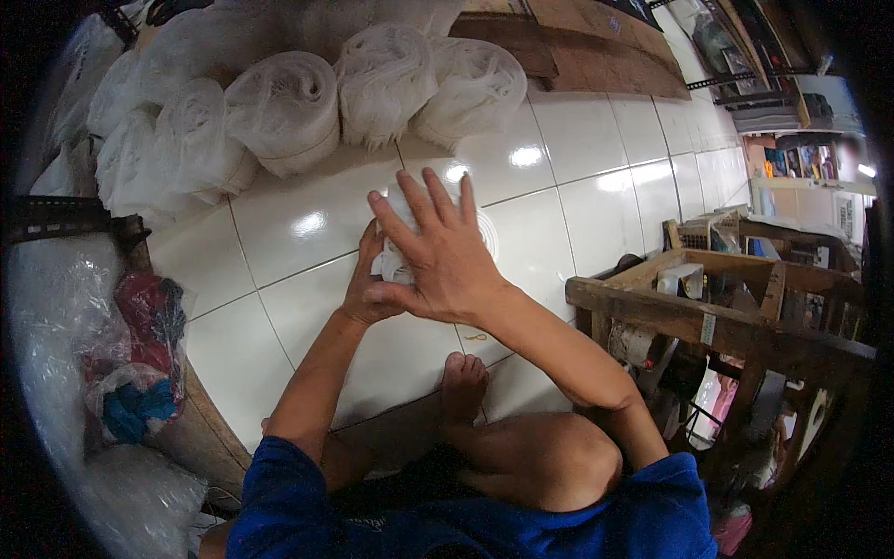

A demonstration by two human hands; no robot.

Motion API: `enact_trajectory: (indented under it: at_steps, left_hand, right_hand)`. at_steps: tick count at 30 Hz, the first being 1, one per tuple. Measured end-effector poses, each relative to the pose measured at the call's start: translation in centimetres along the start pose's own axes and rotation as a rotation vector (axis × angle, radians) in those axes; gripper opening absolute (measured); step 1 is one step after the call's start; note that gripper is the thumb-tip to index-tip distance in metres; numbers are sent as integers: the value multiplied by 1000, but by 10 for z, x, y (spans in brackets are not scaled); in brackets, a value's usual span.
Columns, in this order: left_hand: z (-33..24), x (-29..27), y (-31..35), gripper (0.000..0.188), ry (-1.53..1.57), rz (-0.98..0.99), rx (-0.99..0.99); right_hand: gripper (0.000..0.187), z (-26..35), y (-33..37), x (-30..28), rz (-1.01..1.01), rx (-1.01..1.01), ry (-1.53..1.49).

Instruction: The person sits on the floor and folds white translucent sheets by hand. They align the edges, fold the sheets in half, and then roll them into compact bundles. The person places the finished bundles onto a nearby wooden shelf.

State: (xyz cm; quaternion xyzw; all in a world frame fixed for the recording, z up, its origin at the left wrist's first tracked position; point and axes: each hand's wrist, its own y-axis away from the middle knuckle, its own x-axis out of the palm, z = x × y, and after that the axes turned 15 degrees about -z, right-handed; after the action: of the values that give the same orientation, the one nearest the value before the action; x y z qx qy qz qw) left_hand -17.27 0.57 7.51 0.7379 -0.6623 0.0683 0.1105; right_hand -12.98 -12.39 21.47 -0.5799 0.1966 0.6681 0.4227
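Observation:
A round white bundle with ring-like layers at its edge (489, 233) is in front of me, over the tiled floor; it looks like a coil or roll, and its exact kind is unclear. My left hand (361, 284) is against its left side, fingers pointing up along it and partly covered by the right hand. Across the top of the bundle, my right hand (445, 250) is spread flat with its fingers apart, hiding most of it. Whether the bundle rests on the floor or is lifted cannot be told.
Several rolls of clear plastic (284, 107) stand at the back left. To the right is a wooden frame (680, 307) with things inside. A plastic bag of coloured cloth (140, 373) lies at left. A small yellowish loop (476, 337) is near my foot (463, 382). Flattened cardboard (596, 56) lies behind.

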Motion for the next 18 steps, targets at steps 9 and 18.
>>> enact_trajectory:
  at_steps: [9,18]
  left_hand:
    - [80,-15,4,115,-373,20,375]
    - [47,-7,9,110,-745,118,439]
  right_hand:
    - [100,-9,9,4,-63,100,80]
    - [96,-3,10,7,-73,134,27]
